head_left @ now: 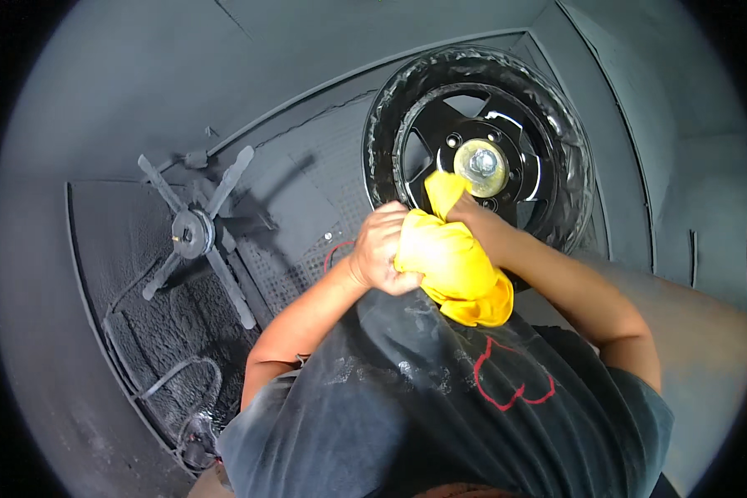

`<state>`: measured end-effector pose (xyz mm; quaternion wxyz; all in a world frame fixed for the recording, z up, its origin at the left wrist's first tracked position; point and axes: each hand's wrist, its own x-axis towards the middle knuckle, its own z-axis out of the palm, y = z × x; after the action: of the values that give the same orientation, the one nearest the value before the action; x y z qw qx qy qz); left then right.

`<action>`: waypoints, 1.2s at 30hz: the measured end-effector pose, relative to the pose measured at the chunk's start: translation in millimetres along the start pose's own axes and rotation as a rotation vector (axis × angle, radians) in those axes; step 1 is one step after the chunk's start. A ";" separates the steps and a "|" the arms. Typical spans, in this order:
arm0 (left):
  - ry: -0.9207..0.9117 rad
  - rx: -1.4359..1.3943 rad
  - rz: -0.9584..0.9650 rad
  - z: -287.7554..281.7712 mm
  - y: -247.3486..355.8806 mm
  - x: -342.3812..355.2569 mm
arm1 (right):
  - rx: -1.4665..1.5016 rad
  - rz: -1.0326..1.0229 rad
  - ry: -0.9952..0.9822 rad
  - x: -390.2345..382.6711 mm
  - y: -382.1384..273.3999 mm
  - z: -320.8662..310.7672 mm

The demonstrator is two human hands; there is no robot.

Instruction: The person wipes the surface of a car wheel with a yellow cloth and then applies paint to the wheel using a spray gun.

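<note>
A crumpled yellow cloth is held in front of my dark shirt. My left hand has its fingers wrapped round the cloth's left part. My right hand grips the cloth's upper part, its fingers partly hidden by the fabric. Just beyond both hands is a glossy black five-spoke wheel rim with a gold-coloured hub centre and a silvery piece in the middle. The rim's outer ring has a wrinkled dark covering, and its lower part is hidden behind my arms and the cloth.
A grey-coated four-armed stand is at the left, above a dark, rough-surfaced mat with a hose on it. Grey walls with raised edges surround the rim and stand. A perforated grey panel lies between them.
</note>
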<state>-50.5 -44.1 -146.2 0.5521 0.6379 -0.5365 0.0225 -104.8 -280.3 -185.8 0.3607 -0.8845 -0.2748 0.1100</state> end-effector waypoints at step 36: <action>-0.236 -0.483 0.012 24.4 107.2 -29.5 | -0.168 0.467 0.099 -37.1 -115.5 24.7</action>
<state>-152.8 -22.5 -101.1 0.6219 0.4825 -0.5908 -0.1774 -192.1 -219.1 -122.9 0.2638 -0.9551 -0.0530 0.1237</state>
